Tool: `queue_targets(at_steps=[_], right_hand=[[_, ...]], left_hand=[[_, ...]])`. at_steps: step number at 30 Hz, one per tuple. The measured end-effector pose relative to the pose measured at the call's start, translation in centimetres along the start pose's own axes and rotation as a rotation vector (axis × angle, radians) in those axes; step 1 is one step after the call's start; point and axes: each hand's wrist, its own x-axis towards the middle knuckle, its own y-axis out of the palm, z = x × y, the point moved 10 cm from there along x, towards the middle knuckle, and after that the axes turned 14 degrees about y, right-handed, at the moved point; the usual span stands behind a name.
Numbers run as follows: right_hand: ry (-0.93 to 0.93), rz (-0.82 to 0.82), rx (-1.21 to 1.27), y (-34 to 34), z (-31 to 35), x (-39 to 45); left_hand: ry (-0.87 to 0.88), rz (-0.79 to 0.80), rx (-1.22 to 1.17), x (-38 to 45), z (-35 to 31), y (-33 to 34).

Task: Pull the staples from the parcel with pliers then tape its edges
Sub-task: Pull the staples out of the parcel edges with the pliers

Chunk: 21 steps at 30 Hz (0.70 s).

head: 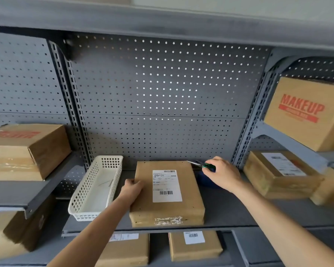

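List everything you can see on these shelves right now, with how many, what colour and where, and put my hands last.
parcel: one, brown with a white label, middle shelf centre.
pliers: one, green-handled, at the parcel's far right corner.
basket: one, white, left of the parcel, a few thin metal bits inside.
blue object: one, right of the parcel, mostly hidden.
MAKEUP box: one, brown with red print, upper right shelf.
other boxes: about seven, brown, on the left, right and lower shelves.
pegboard: grey, behind the shelves.
left hand: on the parcel's left edge.
right hand: gripping the pliers.
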Motion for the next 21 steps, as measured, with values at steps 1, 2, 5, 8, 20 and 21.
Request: queue_targets(at_steps=[1, 2, 5, 8, 20, 21], right_hand=[[0.010, -0.004, -0.003, -0.1, -0.9, -0.2], [0.020, -0.001, -0.002, -0.1, -1.7, -0.4], [0.044, 0.000, 0.002, 0.1, -3.8, -1.0], [0.065, -0.009, 0.004, 0.3, -5.6, -1.5], [0.055, 0.025, -0.152, 4.2, -9.8, -4.1], [0.052, 0.029, -0.161, 4.7, -10.0, -4.2]], left_hand=[[-0.006, 0.005, -0.004, 0.0, 0.0, 0.0], [-0.013, 0.012, -0.008, 0.0, 0.1, 0.1], [-0.023, 0.003, -0.007, 0.1, -0.2, -0.1], [-0.002, -0.014, 0.005, -0.2, -0.8, 0.0], [0.065, -0.032, 0.151, 0.3, -1.2, 0.2], [0.069, -0.031, 0.147, 0.3, -1.2, 0.2]])
